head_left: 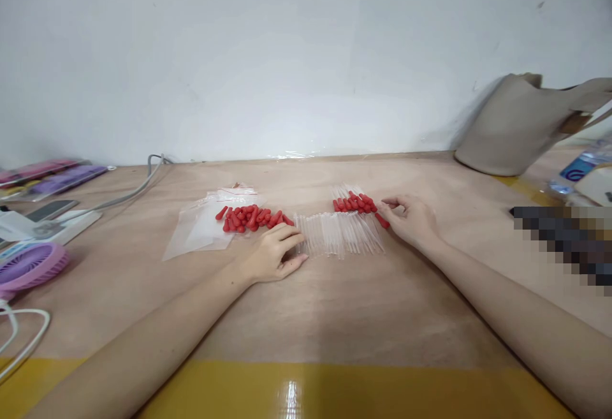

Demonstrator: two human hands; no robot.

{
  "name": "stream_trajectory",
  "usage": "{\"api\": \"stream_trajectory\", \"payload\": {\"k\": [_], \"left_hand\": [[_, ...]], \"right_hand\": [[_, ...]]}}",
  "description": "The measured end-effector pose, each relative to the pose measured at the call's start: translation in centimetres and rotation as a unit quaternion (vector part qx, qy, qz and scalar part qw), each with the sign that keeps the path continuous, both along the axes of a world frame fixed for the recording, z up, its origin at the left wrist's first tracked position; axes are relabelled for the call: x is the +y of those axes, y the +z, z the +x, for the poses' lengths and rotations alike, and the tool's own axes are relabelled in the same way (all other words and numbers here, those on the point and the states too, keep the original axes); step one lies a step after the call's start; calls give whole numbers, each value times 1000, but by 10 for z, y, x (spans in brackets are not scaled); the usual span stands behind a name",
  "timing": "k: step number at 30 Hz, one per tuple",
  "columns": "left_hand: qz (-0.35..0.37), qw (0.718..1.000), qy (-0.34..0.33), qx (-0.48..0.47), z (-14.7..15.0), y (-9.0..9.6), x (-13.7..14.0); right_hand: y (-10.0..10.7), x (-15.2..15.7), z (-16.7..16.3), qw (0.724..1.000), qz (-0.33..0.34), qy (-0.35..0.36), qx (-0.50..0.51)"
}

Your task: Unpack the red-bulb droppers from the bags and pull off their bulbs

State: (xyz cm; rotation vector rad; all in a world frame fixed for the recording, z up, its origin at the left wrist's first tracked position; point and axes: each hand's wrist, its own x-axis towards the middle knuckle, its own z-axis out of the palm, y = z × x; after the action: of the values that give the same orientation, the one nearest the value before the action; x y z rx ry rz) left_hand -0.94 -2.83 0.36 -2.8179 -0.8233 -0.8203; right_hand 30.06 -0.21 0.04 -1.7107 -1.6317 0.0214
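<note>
Thin clear tubes (342, 234) lie side by side in a row in the middle of the table. At their left end rests my left hand (276, 254), thumb and fingers apart, with the fingertips against the outermost tubes. A loose pile of red rubber bulbs (252, 216) sits just beyond that hand, partly on clear plastic bags (203, 227). Behind the row, several red bulbs (352, 203) lie close together with clear tubes (348, 190) pointing away from them. My right hand (410, 216) has its fingertips closed at a tilted red rubber bulb (382, 220) on the right.
A beige bag-like container (507, 125) stands at the back right, near a plastic bottle (581, 164). On the left are a purple fan (36, 266), a power strip (71, 226), a grey cable (124, 197) and packets (62, 176). A white wall (296, 62) rises behind.
</note>
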Motion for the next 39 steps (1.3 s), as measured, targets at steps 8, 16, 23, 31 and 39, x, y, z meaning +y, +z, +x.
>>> {"api": "stream_trajectory", "payload": {"k": [8, 16, 23, 31, 39], "left_hand": [[3, 1000, 8, 14, -6, 1, 1], [60, 998, 3, -20, -2, 10, -3], [76, 997, -3, -31, -2, 5, 0], [155, 987, 20, -41, 12, 6, -7], [158, 987, -6, -39, 20, -2, -5]], "right_hand": [[8, 16, -13, 997, 36, 31, -60], [6, 26, -22, 995, 81, 39, -45], [17, 14, -18, 990, 126, -5, 69], [0, -41, -27, 960, 165, 225, -4], [-8, -53, -45, 927, 193, 315, -63]]}}
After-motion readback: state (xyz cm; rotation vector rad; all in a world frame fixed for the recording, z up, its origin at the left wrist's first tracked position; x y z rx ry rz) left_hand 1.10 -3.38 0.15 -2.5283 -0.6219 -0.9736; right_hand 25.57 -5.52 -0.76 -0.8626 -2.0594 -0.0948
